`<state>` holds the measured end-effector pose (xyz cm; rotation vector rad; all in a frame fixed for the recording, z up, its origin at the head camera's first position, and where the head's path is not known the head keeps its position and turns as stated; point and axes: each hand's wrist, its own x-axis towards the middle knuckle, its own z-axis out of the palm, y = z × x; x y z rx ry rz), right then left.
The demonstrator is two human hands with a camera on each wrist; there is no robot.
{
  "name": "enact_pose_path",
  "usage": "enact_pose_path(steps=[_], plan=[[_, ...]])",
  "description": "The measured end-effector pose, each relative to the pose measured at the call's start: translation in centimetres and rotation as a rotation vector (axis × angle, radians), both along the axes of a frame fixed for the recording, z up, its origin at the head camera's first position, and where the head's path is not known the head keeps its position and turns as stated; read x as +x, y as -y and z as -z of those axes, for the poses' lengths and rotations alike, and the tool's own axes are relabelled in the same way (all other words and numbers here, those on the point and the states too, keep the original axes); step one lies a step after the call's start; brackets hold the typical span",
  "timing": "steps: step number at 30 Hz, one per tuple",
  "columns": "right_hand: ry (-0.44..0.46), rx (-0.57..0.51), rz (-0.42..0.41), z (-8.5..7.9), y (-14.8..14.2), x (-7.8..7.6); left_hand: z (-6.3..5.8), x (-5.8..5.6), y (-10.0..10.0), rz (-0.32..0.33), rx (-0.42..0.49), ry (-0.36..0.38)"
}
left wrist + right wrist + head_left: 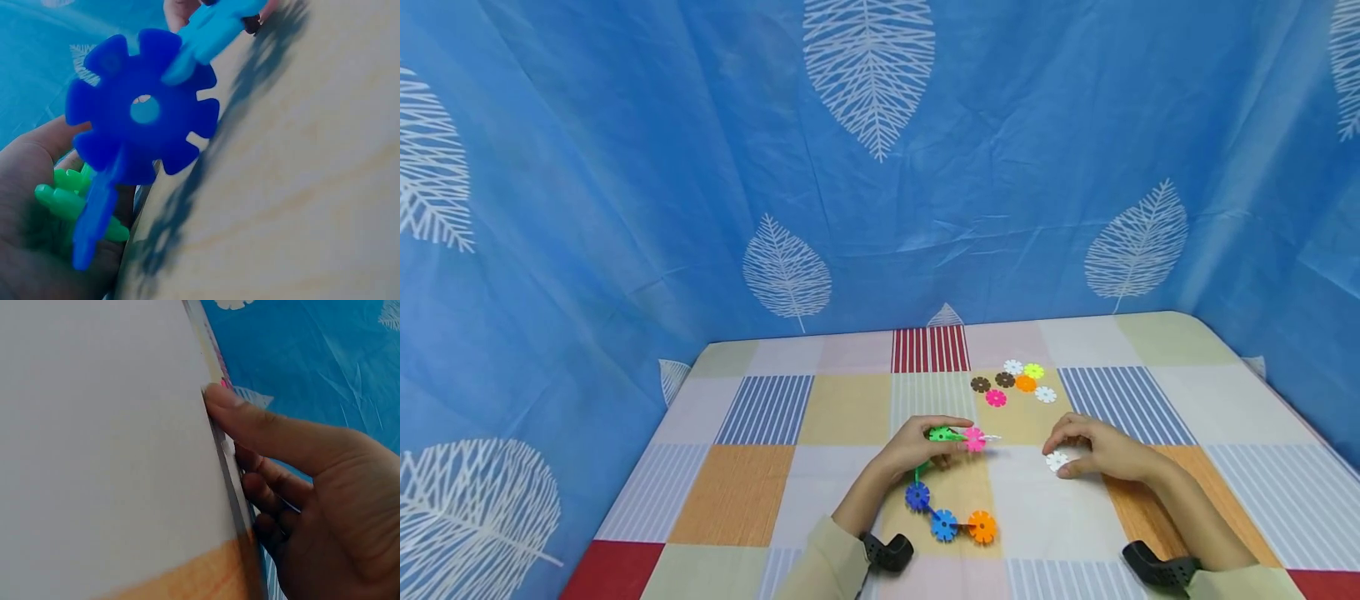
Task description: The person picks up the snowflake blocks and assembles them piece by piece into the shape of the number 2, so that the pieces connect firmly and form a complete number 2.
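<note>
A curved chain of slotted plastic snowflake discs hangs from my left hand (913, 446), which grips it at the green disc (940, 434). Beyond the fingertips stand a pink disc (975, 439) and a white disc (993, 437) seen edge-on. The chain's other arm bends toward me through a dark blue disc (917, 497) and a light blue disc (943, 525) to an orange disc (982, 527). My right hand (1093, 448) pinches a loose white disc (1057, 461) low at the tabletop, thumb and fingers on its edges. The right wrist view mostly hides that disc.
Past the hands lies a loose group of discs, among them a brown disc (981, 384), a pink one (996, 398), an orange one (1026, 383), a yellow one (1033, 371) and a white one (1046, 395). Patchwork cloth (842, 408) covers the table; a blue curtain (955, 208) hangs behind.
</note>
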<state>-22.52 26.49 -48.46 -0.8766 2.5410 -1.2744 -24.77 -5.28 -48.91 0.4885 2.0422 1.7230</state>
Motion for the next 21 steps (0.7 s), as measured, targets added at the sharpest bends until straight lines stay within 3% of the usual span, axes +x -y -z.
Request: enact_pose_path(steps=[4,11,14,21], plan=[[0.035,-0.072,0.092,-0.3,1.5,-0.1,0.0,-0.1,0.0,-0.002,0.006,-0.003],[0.226,-0.364,0.18,0.5,5.0,-0.1,0.0,0.0,-0.1,-0.027,0.027,0.009],[0.258,-0.415,0.23,0.6,5.7,0.1,0.1,0.0,-0.2,-0.037,0.036,0.005],[0.259,-0.467,0.244,0.4,6.3,0.4,0.2,-0.1,-0.2,-0.052,0.034,-0.007]])
